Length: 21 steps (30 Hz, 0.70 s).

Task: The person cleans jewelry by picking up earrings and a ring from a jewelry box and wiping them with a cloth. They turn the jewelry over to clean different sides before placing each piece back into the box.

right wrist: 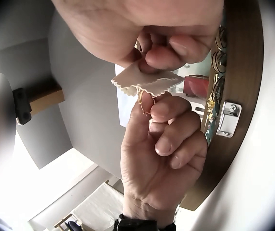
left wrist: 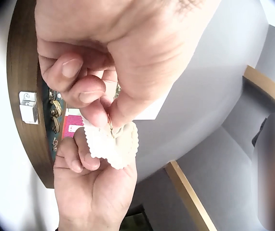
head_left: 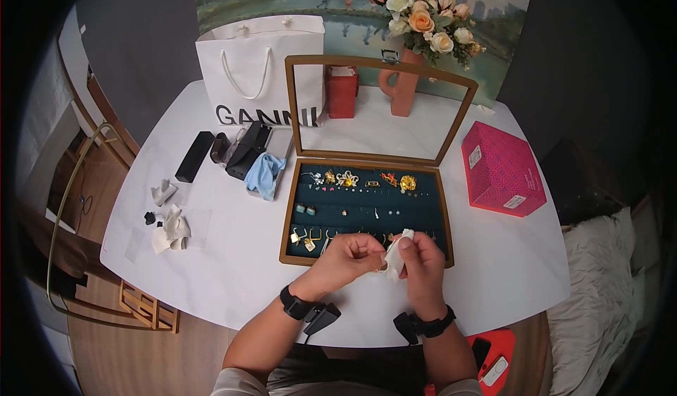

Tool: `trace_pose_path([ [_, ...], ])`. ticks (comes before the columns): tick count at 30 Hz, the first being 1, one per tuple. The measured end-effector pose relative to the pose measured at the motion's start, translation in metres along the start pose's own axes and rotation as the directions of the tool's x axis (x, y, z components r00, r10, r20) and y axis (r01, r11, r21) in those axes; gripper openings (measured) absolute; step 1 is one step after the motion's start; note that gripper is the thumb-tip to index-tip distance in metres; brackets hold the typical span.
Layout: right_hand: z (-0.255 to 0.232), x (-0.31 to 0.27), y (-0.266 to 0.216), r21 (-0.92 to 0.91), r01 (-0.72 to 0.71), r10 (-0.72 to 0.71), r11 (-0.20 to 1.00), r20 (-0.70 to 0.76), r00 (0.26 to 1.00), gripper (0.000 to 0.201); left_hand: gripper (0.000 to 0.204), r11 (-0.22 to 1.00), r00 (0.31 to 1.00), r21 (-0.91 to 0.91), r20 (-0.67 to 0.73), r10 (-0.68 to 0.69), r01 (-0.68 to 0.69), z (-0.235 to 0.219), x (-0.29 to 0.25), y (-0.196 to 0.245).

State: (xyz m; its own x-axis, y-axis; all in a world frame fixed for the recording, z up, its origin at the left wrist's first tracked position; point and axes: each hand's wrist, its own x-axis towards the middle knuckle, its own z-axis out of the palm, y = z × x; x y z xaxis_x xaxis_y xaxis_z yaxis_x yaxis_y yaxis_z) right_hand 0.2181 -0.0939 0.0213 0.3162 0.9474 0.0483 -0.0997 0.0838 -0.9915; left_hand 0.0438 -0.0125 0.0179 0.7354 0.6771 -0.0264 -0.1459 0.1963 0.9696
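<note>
My left hand (head_left: 344,256) pinches a thin gold hoop earring (right wrist: 141,102) between thumb and forefinger, over the front edge of the jewelry box (head_left: 282,244). Beside it, my right hand (head_left: 424,263) grips a folded white cloth (head_left: 396,256) with scalloped edges. The cloth meets the hoop; part of the hoop lies hidden behind the cloth and fingertips. In the left wrist view the cloth (left wrist: 127,147) spreads just under the left fingertips. The box stands with its glass lid (head_left: 384,61) raised, and rows of earrings and brooches (head_left: 347,179) lie on its dark green lining.
A white paper bag (head_left: 261,43), a red box (head_left: 343,94) and a vase of flowers (head_left: 404,96) stand behind. On the left lie a black case (head_left: 194,156), a blue cloth (head_left: 265,176) and crumpled pale cloths (head_left: 171,232). A pink box (head_left: 502,170) is at right.
</note>
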Motion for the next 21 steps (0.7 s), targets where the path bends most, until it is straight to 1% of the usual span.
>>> trace_pose_path([
  [2,0.000,0.000,0.000,0.005,-0.002,0.002,1.000,-0.018,1.000,0.031,0.005,1.000,1.000,-0.011,-0.013,0.009,-0.010,-0.001,0.001,-0.003],
  [5,-0.001,0.000,-0.003,0.023,-0.006,0.008,1.000,-0.068,0.998,0.031,0.005,0.999,1.000,0.025,-0.009,-0.028,0.028,0.002,0.000,0.003],
  [7,-0.002,0.000,-0.006,0.045,-0.006,0.010,0.999,-0.098,0.995,0.031,0.005,0.999,0.998,0.039,0.066,-0.019,0.016,0.001,0.000,-0.004],
  [8,-0.002,0.000,-0.005,0.053,-0.012,0.016,0.999,-0.081,0.997,0.030,0.005,0.999,0.994,0.046,0.105,-0.016,0.011,0.000,0.001,-0.007],
  [10,0.000,0.000,-0.004,0.070,-0.023,0.026,0.997,-0.049,0.998,0.030,0.005,0.999,0.997,0.048,0.073,-0.020,0.016,0.000,0.001,-0.008],
  [13,0.000,0.000,-0.003,0.065,-0.022,0.026,0.998,-0.062,0.998,0.030,0.004,0.998,1.000,0.057,0.024,-0.013,0.011,0.000,0.001,-0.005],
  [16,-0.001,0.001,0.001,0.105,-0.037,0.043,0.994,-0.054,0.998,0.030,0.004,0.999,1.000,0.048,-0.005,-0.011,0.011,0.000,0.001,-0.004],
  [19,0.001,0.001,-0.004,0.073,-0.082,0.082,0.994,-0.003,0.997,0.032,0.005,1.000,1.000,0.024,-0.011,-0.015,0.015,0.001,0.000,-0.002],
  [21,0.001,0.000,-0.004,0.041,-0.065,0.064,0.997,0.030,0.997,0.032,0.005,1.000,1.000,0.009,0.008,0.004,-0.004,0.001,0.001,-0.003],
])
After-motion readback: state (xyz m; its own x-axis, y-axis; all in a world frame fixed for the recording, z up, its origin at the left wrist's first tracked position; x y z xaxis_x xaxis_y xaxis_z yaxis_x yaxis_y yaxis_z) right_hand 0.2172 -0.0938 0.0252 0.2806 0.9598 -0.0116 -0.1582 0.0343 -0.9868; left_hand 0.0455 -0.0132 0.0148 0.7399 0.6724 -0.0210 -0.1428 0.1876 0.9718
